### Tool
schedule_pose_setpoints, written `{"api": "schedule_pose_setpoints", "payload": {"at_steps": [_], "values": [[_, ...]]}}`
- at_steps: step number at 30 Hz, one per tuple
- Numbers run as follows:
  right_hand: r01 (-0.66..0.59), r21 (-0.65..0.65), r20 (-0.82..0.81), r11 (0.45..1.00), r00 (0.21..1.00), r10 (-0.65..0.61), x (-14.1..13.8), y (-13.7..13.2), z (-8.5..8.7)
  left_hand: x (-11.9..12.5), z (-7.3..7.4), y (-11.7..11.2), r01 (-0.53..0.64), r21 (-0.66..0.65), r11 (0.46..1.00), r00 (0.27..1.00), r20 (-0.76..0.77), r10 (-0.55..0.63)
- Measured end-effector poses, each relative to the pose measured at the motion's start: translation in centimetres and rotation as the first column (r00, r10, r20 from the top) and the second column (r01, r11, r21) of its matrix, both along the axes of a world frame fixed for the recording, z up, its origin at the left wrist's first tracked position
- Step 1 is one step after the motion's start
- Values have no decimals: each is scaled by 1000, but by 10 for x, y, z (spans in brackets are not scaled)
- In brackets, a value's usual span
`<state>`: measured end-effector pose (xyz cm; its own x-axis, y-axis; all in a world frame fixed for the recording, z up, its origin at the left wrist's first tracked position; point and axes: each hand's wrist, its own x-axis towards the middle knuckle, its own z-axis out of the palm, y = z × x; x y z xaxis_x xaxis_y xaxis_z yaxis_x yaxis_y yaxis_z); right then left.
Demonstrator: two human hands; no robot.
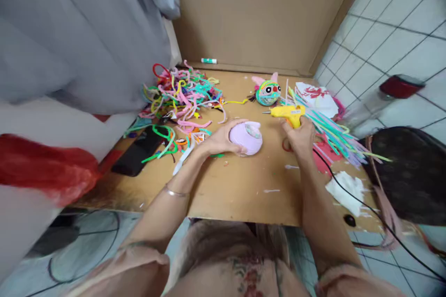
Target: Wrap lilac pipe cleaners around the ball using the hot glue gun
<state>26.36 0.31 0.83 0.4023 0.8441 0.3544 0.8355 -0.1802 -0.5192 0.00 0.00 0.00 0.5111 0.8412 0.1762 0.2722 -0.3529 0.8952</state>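
In the middle of the table, my left hand [225, 139] is closed around the side of a round lilac ball [244, 140]. A pale strip stands up at its top, beside a small greyish-green patch that the lilac does not cover. My right hand [301, 137] grips the handle of a yellow glue gun [288, 112]. Its nozzle points left, above and to the right of the ball, without touching it. Behind the glue gun sits a striped, multicoloured ball figure [268, 92] with pink ears, round eyes and a red nose.
A tangled heap of pipe cleaners [188, 90] covers the back left. Straight pipe cleaners [336, 125] lie at right, near a white tissue [345, 190]. A black phone [137, 152] lies at left. The glue gun's black cord [343, 188] trails right, past a dark bag [407, 171].
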Motion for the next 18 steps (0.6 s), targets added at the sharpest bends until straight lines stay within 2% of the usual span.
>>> {"api": "schedule_pose_setpoints", "payload": {"at_steps": [5, 7, 12, 14, 16, 18], "values": [[105, -124, -44, 987, 993, -111, 5, 1, -11, -2, -1, 0, -5, -15, 1000, 1000, 15, 6], [108, -179, 7, 978, 994, -109, 6, 0, -14, -3, -2, 1, -21, -7, 1000, 1000, 14, 21], [151, -203, 151, 968, 981, -121, 3, -3, -21, -3, -1, 0, -33, -12, 999, 999, 10, 34], [173, -169, 219, 970, 966, -135, 2, -5, -22, -2, 0, -1, -26, 0, 1000, 999, 21, 26], [155, -70, 272, 985, 953, -131, 1, -6, -20, -1, 2, -2, -30, 21, 999, 999, 22, 29], [39, 78, 267, 996, 962, -58, -4, -10, -13, 1, 3, -3, -34, 45, 998, 999, 6, 34]]}}
